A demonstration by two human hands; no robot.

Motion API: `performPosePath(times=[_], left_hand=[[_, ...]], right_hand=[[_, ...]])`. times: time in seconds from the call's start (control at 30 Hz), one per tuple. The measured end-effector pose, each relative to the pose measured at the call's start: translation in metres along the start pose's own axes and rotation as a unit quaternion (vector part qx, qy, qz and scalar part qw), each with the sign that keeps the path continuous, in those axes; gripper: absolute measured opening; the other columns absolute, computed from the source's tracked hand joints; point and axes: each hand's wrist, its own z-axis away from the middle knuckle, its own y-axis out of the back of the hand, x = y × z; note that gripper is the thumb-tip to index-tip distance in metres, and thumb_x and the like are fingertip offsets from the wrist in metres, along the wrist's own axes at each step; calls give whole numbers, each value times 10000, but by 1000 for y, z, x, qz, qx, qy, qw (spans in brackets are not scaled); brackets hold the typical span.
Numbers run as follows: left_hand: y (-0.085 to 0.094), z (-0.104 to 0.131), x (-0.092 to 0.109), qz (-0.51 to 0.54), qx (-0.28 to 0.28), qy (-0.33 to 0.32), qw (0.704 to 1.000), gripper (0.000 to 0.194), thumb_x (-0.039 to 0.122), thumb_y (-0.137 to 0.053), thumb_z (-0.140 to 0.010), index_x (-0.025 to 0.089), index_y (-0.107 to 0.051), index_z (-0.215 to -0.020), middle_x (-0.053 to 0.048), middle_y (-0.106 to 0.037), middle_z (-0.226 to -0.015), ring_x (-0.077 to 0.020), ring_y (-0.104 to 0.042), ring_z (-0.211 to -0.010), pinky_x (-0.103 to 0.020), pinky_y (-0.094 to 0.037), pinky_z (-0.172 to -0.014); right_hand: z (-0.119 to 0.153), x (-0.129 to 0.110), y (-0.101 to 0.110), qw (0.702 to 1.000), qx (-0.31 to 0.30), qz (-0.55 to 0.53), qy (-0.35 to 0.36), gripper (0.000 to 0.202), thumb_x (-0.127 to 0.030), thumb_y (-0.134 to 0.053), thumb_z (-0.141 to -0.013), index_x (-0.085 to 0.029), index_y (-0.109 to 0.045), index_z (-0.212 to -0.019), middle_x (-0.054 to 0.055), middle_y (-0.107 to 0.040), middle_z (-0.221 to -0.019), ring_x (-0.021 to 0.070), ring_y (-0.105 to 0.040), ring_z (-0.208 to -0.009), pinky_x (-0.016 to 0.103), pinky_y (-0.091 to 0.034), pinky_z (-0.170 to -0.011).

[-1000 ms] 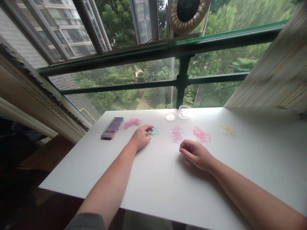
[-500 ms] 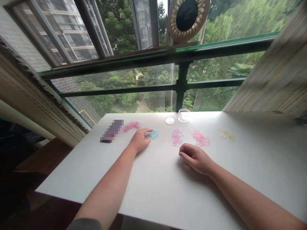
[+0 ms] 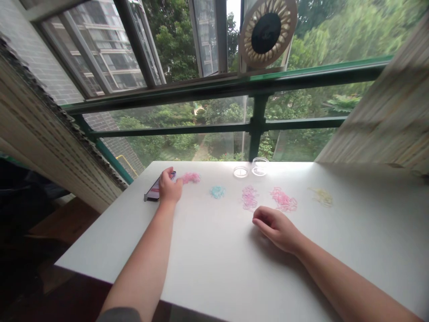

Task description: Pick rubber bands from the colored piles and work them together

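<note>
My left hand (image 3: 170, 185) is over the right side of a phone (image 3: 153, 192) at the table's left; its fingers are bent and what they touch is hard to tell. Just right of it lies a pink pile of small bands (image 3: 191, 178). A blue pile (image 3: 217, 192) sits further right. My right hand (image 3: 273, 226) rests on the table with curled fingers, just below a pinkish-purple pile (image 3: 250, 197) and a brighter pink pile (image 3: 284, 199). Whether it holds anything is hidden. A yellow pile (image 3: 322, 197) lies at the right.
Two clear round dishes (image 3: 240, 172) (image 3: 260, 166) stand at the back edge of the white table (image 3: 208, 259). Behind it are a green railing (image 3: 214, 96) and a window with a round fan (image 3: 266, 33). Curtains hang at both sides.
My left hand has moved left from beside the blue pile to the phone. My right hand keeps its curled pose by the pinkish-purple pile. The view has shifted slightly.
</note>
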Motion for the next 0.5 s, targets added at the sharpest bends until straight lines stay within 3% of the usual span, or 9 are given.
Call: performPosePath(times=[0.13,0.27,0.37,0.5], left_hand=[[9,-10,-13,-37,-37,46,998,389,104,-486,-738,133,-507,-1126,-127,-584,-1142,-216,-587,-984,-383,-437,-940],[18,-11,-11,-82,-79,61,992,444,71,-423,-783,100,-438,-1225,-155,-554,-1210,-219,-514,-1142,-355,-391,-994],[27,-11,-12,-134,-156,79,975,456,83,-417,-800,111,-437,-1255,-154,-525,-1276,-236,-475,-1200,-366,-371,-1007],[32,-8,-21,-158,-232,89,956,425,100,-464,-784,132,-519,-1204,-136,-618,-1170,-237,-577,-1074,-337,-437,-912]], right_hand=[[0,2,-1,1000,-3,3,0,145,-268,-457,-863,-193,-485,-742,-13,-519,-639,118,-457,-575,235,-359,-535],[0,5,0,1000,-3,9,4,153,-275,-454,-867,-192,-481,-742,-10,-523,-649,120,-465,-591,238,-363,-545],[0,5,0,1000,-6,10,1,160,-286,-444,-875,-192,-481,-751,-11,-516,-642,123,-469,-593,245,-368,-554],[0,5,0,1000,-13,10,-2,160,-290,-449,-873,-194,-482,-750,-14,-508,-639,124,-468,-591,251,-372,-562]])
